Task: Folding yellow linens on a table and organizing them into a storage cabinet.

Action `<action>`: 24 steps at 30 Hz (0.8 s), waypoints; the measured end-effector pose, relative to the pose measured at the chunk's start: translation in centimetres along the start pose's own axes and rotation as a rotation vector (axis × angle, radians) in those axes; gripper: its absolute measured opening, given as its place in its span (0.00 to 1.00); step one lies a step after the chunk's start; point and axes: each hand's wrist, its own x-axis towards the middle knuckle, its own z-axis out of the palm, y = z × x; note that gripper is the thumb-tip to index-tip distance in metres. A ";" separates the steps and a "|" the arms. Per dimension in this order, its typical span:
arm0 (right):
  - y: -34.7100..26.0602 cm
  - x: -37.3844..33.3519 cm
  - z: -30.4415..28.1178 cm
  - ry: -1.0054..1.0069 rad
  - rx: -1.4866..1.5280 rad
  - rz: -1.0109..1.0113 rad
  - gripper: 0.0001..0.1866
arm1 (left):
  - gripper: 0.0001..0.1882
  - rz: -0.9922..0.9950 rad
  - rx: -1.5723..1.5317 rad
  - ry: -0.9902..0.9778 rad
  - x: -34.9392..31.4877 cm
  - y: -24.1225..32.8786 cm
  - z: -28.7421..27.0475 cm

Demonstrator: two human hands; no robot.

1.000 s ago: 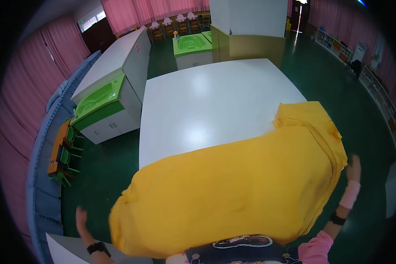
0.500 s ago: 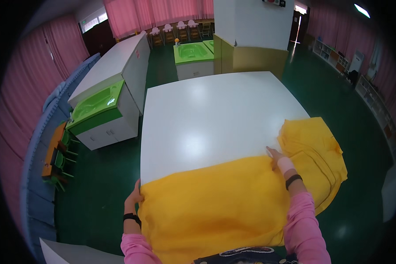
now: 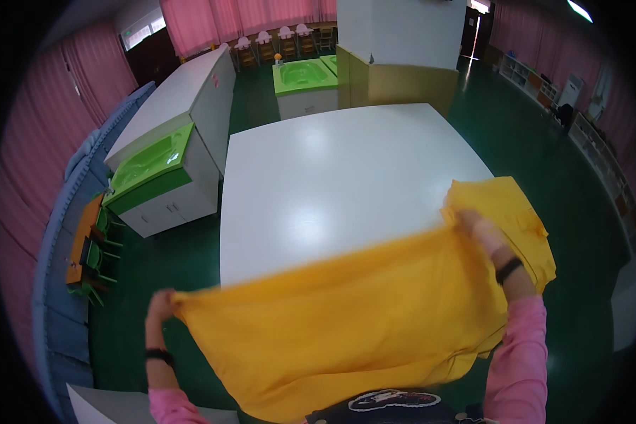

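Note:
A large yellow cloth (image 3: 346, 318) stretches between my two hands along the near side of the white table (image 3: 318, 177). At the left, beyond the table's edge, my left hand (image 3: 162, 304) grips one corner of it, pulling the edge taut. My right hand (image 3: 471, 225) is closed on the same long edge near the table's right side; its fingers are blurred by motion. Beside that hand, a bunched, folded part of the yellow cloth (image 3: 509, 212) lies over the table's right corner. The cloth's lower part hangs down in front of my body.
Left of the table stands a white cabinet with a green sink (image 3: 148, 166). Another green sink unit (image 3: 304, 78) and a pillar with a tan base (image 3: 410, 85) stand beyond the table. Small green chairs (image 3: 99, 261) are at far left. A white panel edge (image 3: 113, 406) shows low left.
My left hand has moved left, off the table's edge, drawing the cloth's corner with it. My right hand has gone up and right, and the cloth's edge is now lifted and taut.

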 end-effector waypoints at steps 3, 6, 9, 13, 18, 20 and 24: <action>-1.0 6.3 -8.1 0.718 0.042 -0.110 0.12 | 0.19 0.150 0.104 0.368 7.5 3.9 -9.2; -2.6 7.4 -20.8 1.188 0.397 0.077 0.10 | 0.19 0.103 0.064 0.911 12.3 9.5 -20.5; 1.6 5.8 -30.1 1.520 0.385 0.059 0.10 | 0.18 0.095 0.010 1.097 14.1 17.4 -26.8; 1.4 2.2 -28.5 1.344 0.786 -0.189 0.07 | 0.18 0.113 -0.152 0.842 9.7 18.0 -27.9; 11.6 -3.1 -15.2 1.055 0.747 -0.370 0.13 | 0.14 0.245 -0.039 0.802 5.0 15.9 -15.6; 8.1 -8.3 -7.1 0.853 0.592 -0.258 0.19 | 0.14 0.182 -0.155 0.497 -0.9 17.9 -11.1; 10.2 -18.0 5.4 0.586 0.752 0.042 0.14 | 0.18 -0.001 -0.067 0.201 -8.5 12.0 2.4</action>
